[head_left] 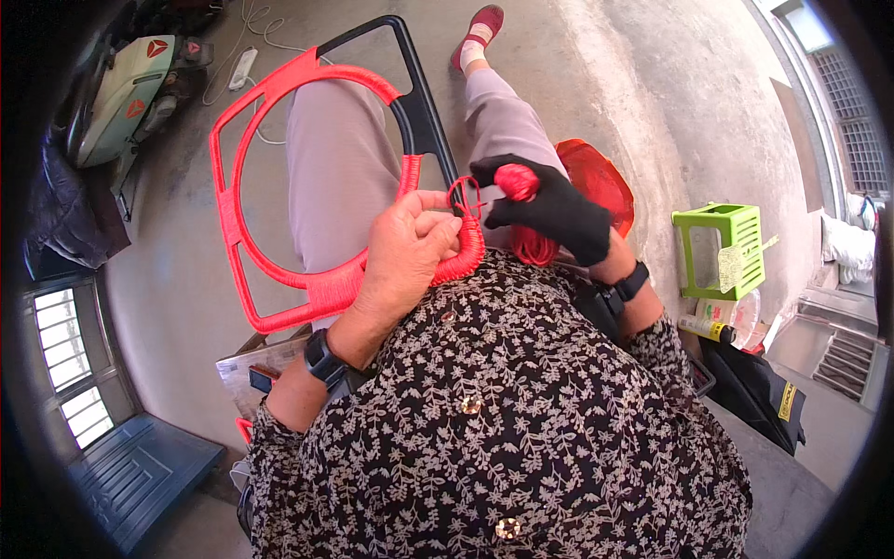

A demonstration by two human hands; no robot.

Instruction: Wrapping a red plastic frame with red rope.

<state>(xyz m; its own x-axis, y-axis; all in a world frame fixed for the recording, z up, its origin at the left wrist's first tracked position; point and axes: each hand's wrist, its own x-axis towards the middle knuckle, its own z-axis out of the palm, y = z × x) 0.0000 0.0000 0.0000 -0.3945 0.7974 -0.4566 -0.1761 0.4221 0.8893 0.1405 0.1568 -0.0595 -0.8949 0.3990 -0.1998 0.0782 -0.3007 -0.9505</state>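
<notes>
Across my lap lies a flat black frame with a round opening, mostly wrapped in red cord. Bare black shows along its far edge and part of its right side. My left hand, bare, has its fingers closed at the tightly wrapped near right corner. My right hand, in a black glove, grips a bundle of red cord, and strands hang below the palm. Between the hands, a small loop of cord crosses the black bar. Part of the left fingertips' hold is hidden.
A red plastic bag sits beside my right leg. Farther right are a green plastic basket and a black bag. A scooter stands far left, near a white power strip and its cable. A blue panel lies lower left.
</notes>
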